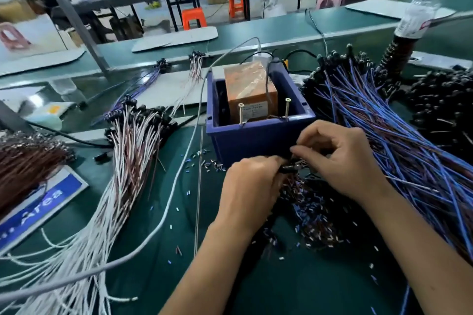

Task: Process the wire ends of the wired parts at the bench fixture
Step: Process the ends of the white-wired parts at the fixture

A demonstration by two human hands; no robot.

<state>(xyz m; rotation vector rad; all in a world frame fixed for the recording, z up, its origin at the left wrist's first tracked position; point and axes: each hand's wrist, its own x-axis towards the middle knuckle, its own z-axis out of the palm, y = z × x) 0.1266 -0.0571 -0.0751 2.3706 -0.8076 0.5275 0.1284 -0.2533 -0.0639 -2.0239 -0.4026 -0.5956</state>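
Observation:
The bench fixture is a blue plastic bin (258,135) with an orange taped block (252,89) inside and two upright screws (241,112) at its front rim. Just in front of the bin, my left hand (249,186) grips a small black wired part (290,168) whose wires hang down. My right hand (340,156) pinches the same part from the right with thumb and fingertips. A big pile of blue and purple wired parts (389,140) lies to the right. A bundle of white and brown wired parts (133,151) lies to the left.
Cut insulation bits (317,215) litter the green mat below my hands. A grey cable (179,174) curves across the mat from the bin's back. A water bottle (419,7) stands at the far right. A blue label card (43,202) and a brown wire bundle (25,161) lie at left.

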